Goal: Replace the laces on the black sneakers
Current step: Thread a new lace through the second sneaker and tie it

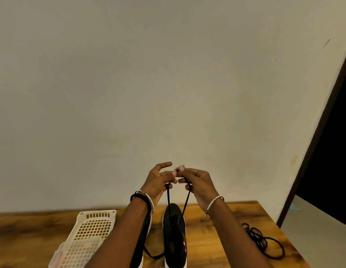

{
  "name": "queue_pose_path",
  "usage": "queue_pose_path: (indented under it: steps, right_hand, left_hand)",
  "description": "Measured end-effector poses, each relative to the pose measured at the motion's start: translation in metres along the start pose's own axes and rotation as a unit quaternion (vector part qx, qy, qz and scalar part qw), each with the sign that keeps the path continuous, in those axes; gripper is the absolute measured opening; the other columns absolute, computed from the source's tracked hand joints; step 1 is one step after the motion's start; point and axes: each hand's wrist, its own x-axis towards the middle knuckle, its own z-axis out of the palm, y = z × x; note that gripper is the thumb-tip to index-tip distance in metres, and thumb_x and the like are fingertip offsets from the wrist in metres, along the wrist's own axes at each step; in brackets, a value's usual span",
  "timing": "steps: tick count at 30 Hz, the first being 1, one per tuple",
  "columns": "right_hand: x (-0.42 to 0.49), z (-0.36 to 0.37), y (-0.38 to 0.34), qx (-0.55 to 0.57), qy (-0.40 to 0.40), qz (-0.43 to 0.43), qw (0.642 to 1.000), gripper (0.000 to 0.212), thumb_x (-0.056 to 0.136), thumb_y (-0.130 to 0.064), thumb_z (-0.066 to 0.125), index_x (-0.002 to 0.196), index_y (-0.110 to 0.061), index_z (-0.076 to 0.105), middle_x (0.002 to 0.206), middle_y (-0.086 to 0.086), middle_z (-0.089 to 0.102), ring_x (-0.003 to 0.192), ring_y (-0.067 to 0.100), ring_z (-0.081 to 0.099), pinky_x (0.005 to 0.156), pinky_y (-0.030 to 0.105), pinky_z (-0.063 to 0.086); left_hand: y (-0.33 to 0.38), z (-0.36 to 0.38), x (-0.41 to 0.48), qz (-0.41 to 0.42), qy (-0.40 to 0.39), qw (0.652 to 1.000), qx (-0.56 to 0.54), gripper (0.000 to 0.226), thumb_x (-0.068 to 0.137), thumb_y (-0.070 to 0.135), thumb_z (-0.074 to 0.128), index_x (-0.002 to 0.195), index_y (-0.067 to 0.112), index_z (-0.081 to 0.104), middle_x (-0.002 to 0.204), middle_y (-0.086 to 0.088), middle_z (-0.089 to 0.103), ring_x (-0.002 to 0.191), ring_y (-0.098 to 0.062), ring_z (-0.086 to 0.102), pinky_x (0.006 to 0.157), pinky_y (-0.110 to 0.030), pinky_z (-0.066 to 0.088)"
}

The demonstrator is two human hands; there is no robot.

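I watched the left hand [158,182] and right hand [198,183] pinching the black lace [168,198] ends taut; a slip risked unthreading the sneaker [175,235].

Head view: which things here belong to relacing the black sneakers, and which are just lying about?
In the job: left hand and right hand, each pinching the black lace; sneaker being laced; second sneaker; coiled lace, probably the old or spare one.
Just lying about: white perforated tray; nearer tray.

wooden table [205,244] | cream perforated basket [95,227] at its left | plain wall [168,84] behind
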Motion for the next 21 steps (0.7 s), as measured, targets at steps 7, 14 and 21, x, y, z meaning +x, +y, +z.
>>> queue_pose_path:
  steps: [7,14,21]
  right_hand:
    - [0.008,0.0,0.002,-0.071,0.006,-0.057,0.996,0.019,0.093,-0.024,0.071,0.08,-0.012,0.079,0.067,0.007,0.069,0.064,0.014,0.062,0.059,0.029,0.043]
    - [0.01,-0.003,-0.006,-0.084,-0.029,-0.045,0.995,0.024,0.098,-0.023,0.064,0.087,-0.007,0.077,0.073,0.013,0.072,0.062,0.023,0.066,0.052,0.025,0.042]
    - [0.01,0.008,0.007,-0.155,0.037,-0.108,0.981,0.022,0.101,-0.025,0.06,0.089,-0.009,0.069,0.069,0.005,0.072,0.048,0.03,0.067,0.043,0.02,0.042]
  left_hand:
    - [0.005,0.001,0.0,-0.063,-0.046,0.997,0.02,0.024,0.092,0.006,0.066,0.116,0.001,0.067,0.088,-0.013,0.071,0.064,-0.013,0.059,0.064,-0.025,0.05]
    - [-0.01,-0.001,0.002,-0.067,-0.029,0.997,-0.024,0.032,0.082,0.026,0.075,0.109,0.008,0.074,0.082,-0.007,0.071,0.065,-0.012,0.055,0.064,-0.025,0.049]
    - [-0.03,0.011,0.002,-0.003,0.099,0.995,-0.026,0.021,0.084,0.026,0.076,0.092,0.007,0.077,0.074,-0.006,0.073,0.055,-0.011,0.05,0.054,-0.023,0.043]
